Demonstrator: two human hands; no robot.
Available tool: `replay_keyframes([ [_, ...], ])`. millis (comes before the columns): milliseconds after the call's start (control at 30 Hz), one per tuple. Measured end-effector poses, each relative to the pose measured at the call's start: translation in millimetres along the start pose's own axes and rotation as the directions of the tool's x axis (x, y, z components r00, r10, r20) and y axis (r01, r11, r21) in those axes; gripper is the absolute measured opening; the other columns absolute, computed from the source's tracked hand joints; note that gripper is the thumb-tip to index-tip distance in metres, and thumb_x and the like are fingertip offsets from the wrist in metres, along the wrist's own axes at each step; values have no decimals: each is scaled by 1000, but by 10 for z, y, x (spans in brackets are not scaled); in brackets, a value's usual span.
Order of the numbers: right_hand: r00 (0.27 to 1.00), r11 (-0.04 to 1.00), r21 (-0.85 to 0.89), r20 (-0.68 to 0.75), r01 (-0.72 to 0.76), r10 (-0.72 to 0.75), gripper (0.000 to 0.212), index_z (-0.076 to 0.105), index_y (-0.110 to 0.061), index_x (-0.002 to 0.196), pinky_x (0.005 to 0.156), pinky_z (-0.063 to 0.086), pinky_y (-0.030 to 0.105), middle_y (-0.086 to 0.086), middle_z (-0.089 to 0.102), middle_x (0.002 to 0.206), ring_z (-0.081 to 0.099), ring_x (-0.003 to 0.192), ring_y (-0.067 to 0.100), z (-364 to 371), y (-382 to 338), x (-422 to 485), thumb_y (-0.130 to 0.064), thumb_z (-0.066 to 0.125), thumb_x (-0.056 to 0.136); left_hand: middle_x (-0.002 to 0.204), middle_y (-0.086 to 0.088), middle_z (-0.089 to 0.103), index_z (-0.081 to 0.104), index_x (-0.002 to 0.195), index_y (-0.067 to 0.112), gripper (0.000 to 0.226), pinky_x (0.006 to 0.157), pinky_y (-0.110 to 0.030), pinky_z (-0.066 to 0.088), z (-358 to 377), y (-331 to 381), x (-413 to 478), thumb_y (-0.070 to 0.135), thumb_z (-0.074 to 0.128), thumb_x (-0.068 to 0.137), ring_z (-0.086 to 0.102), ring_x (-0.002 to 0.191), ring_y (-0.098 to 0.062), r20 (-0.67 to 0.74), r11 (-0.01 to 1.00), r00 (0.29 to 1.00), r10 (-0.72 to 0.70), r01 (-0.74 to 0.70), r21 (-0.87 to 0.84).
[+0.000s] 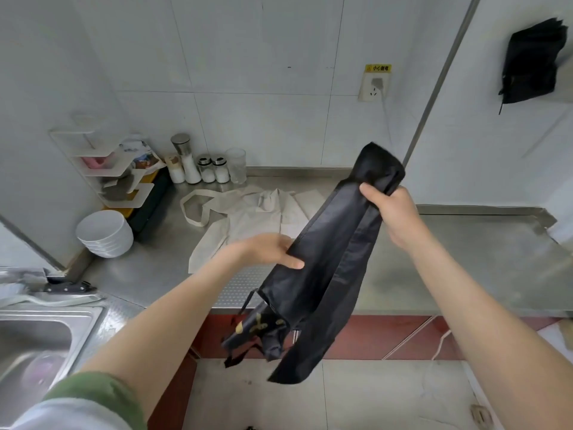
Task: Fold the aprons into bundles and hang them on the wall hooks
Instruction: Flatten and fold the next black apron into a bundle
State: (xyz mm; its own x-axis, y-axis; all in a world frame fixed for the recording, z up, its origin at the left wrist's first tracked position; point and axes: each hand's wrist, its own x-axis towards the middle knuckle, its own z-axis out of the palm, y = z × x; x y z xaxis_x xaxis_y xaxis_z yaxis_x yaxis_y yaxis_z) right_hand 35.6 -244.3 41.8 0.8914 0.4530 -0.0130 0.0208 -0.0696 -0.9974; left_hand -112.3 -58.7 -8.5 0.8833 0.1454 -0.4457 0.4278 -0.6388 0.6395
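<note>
A black apron (328,252), folded into a long narrow strip, hangs slanted in the air over the steel counter's front edge. My right hand (392,212) grips it near its upper end. My left hand (266,249) holds its left edge lower down, thumb lying on the cloth. Straps and a part with a yellow print dangle at the bottom. A cream apron (248,218) lies spread flat on the counter behind. Another black apron bundle (531,62) hangs on the right wall.
The steel counter (465,259) runs right. At its back left stand several jars and a glass (210,164), a white corner shelf (114,169) and stacked white bowls (104,232). A sink (40,346) is lower left, with a wall socket (373,86) above.
</note>
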Motion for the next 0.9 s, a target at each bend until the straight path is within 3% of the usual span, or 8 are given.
replay_keyframes([
  [233, 996, 988, -134, 65, 70, -62, 20, 61, -18, 113, 82, 52, 27, -7, 67, 103, 64, 98, 13, -125, 53, 64, -21, 62, 93, 119, -12, 61, 59, 111, 7, 24, 84, -31, 37, -94, -91, 68, 24, 48, 98, 54, 113, -30, -253, 958, 967, -35, 105, 266],
  [400, 975, 957, -281, 223, 64, 0, 41, 45, -22, 131, 84, 45, 20, -8, 59, 118, 57, 105, 8, -133, 156, 49, -12, 59, 94, 119, -18, 62, 58, 118, 7, 26, 85, -35, 42, -429, -112, 21, 18, 42, 99, 54, 112, -35, -575, 948, 818, -36, 209, 238],
  [600, 984, 928, -373, 168, 10, 57, 13, 57, -16, 108, 85, 46, 31, 7, 64, 114, 60, 98, 19, -191, 150, 73, -14, 46, 101, 118, -20, 57, 45, 124, 7, 29, 78, -40, 43, -549, -71, -88, 15, 47, 95, 54, 107, -38, -719, 900, 688, -99, 371, 231],
  [667, 984, 918, -394, 176, 43, 30, 14, 58, -16, 107, 87, 48, 34, 7, 66, 112, 61, 97, 21, -111, 87, 54, -14, 46, 101, 142, -19, 39, 30, 140, 11, 63, 101, -49, 35, -493, 75, -91, 25, 61, 87, 38, 130, -38, -701, 875, 712, 33, 319, 365],
  [733, 970, 894, -434, 242, 116, -8, 15, 59, -12, 109, 83, 46, 29, 9, 66, 113, 61, 100, 23, 93, 1, 18, -13, 48, 100, 157, -13, 19, 18, 150, 20, 90, 115, -55, 14, -390, 347, -103, 38, 69, 78, 18, 145, -31, -589, 819, 677, 440, -33, 573],
  [800, 952, 872, -473, 304, 128, 26, 28, 51, -9, 128, 85, 38, 23, 11, 55, 130, 53, 118, 27, 350, -41, 7, -10, 45, 100, 156, -11, 28, 27, 149, 23, 94, 114, -53, 10, -250, 591, -27, 42, 73, 69, 24, 144, -27, -339, 481, 497, 799, -190, 856],
  [833, 954, 836, -539, 290, 104, 69, 38, 41, -7, 139, 90, 34, 18, 13, 47, 139, 45, 128, 29, 453, -69, -31, -9, 41, 101, 149, -9, 40, 34, 147, 23, 93, 113, -48, 13, -200, 683, 12, 42, 76, 67, 35, 139, -26, -234, 353, 475, 848, -177, 919],
  [900, 951, 774, -622, 295, 120, 90, 36, 42, -3, 137, 78, 35, 9, 14, 55, 125, 51, 119, 28, 513, -86, -60, -7, 40, 101, 128, -6, 56, 40, 143, 17, 84, 99, -38, 29, -174, 845, 40, 41, 77, 72, 52, 119, -26, -201, 330, 624, 755, -95, 939],
])
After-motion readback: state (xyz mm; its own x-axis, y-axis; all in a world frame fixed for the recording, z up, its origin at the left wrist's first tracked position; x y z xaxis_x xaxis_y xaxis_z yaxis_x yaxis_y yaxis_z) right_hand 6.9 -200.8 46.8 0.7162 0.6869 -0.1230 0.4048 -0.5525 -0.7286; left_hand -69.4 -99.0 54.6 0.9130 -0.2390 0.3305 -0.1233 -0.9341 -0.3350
